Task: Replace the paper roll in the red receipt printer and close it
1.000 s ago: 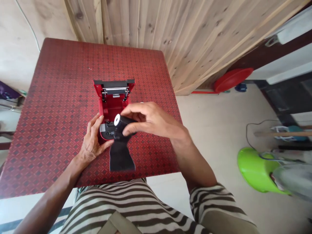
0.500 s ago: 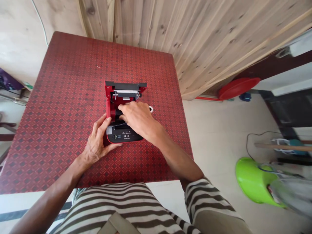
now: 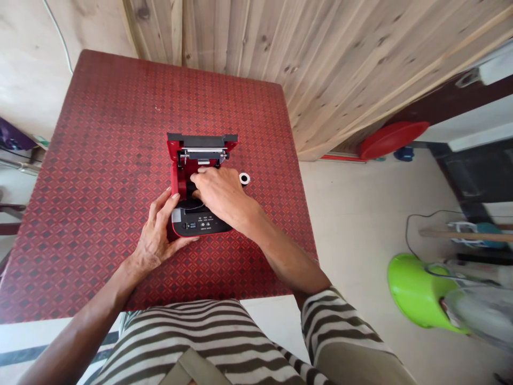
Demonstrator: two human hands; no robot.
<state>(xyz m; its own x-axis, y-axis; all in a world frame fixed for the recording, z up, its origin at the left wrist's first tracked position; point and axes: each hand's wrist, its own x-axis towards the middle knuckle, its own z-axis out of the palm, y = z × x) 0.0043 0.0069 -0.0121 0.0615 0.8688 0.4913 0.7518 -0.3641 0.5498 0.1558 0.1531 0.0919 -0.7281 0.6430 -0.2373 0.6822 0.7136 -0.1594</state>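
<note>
A small red and black label printer (image 3: pixel 202 227) stands on the table with its lid (image 3: pixel 202 141) raised at the back. My left hand (image 3: pixel 156 230) grips its left front corner, fingers along the red side and thumb under the front edge. Into the open compartment reaches my right hand (image 3: pixel 222 195), thumb and fingers bent together around something dark. Most of the inside is hidden under this hand, and I cannot make out the dark piece. Just right of the printer, beyond the right hand, lies a white roll with a dark core (image 3: pixel 244 179).
A red patterned cover lies on the table (image 3: pixel 120 123), which meets a wooden plank wall (image 3: pixel 240 37) at the back. To the right, on the floor, are a green bucket (image 3: pixel 409 294), a red basin (image 3: pixel 395 140) and a cable (image 3: pixel 420 214).
The view has shifted slightly, so the printer and both hands appear a little further left. More of the white roll shows beside my right hand. Both hands keep nearly the same pose.
</note>
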